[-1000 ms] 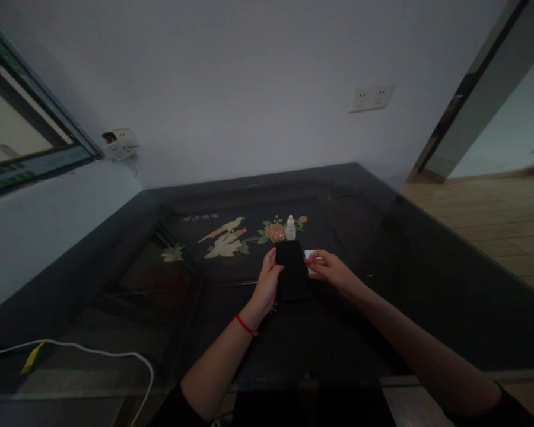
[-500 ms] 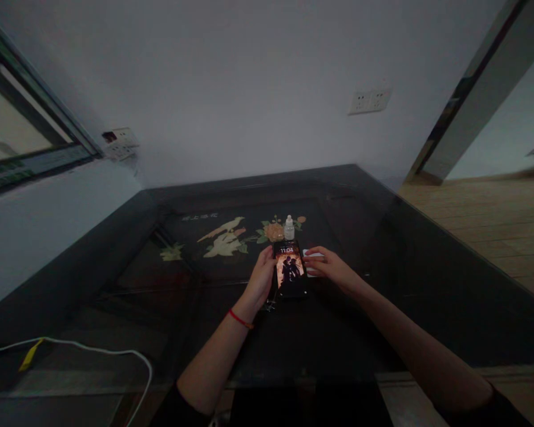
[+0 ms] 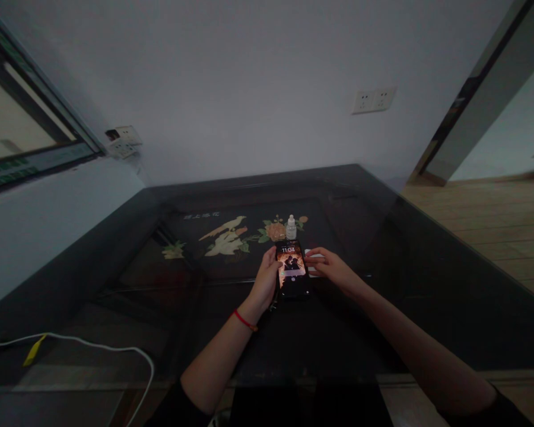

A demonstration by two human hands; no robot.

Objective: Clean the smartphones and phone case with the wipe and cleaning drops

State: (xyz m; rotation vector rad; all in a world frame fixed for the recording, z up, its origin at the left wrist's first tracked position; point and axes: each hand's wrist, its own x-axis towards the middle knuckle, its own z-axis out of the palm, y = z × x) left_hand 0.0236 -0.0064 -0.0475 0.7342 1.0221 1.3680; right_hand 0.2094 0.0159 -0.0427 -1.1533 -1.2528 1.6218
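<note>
One lit smartphone [image 3: 292, 270] stood between the hands, long axis pointing forward, gripped by the nearer left hand [image 3: 265, 280]; the right hand [image 3: 331, 267] apparently touched a white item [image 3: 313, 273], grip unclear.

- We count one left hand [image 3: 263, 281] and one right hand [image 3: 333, 270].
- We see one phone [image 3: 293, 286].
- We find one bottle [image 3: 291, 229].
- We make out one white item [image 3: 310, 252], partly hidden.
- We see one bracelet [image 3: 245, 321].
- We count one cable [image 3: 86, 343], one yellow tag [image 3: 34, 351].
- We have one table [image 3: 382, 308], one window [image 3: 26, 110].
- We count two sockets [image 3: 364, 102] at the facing wall's right.
</note>
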